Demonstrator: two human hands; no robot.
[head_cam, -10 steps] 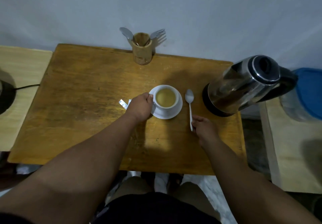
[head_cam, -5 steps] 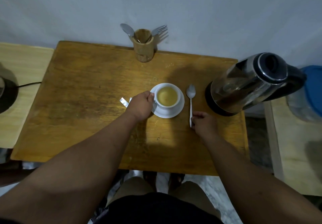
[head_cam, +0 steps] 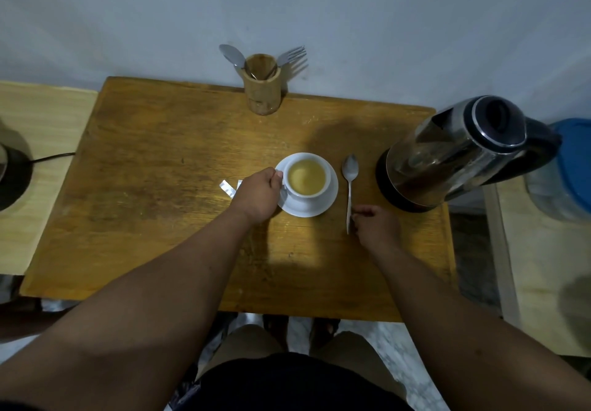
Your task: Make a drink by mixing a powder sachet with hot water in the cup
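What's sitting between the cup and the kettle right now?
In the head view, a metal spoon lies on the table between the cup and the kettle, bowl away from the person, with the right hand at its handle end.

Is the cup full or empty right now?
Nearly full: yellowish liquid sits close to the rim of the cup, upright on its saucer.

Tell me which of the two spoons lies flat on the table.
The spoon right of the cup, its handle end at the right hand. The other spoon stands upright in the wooden holder with a fork.
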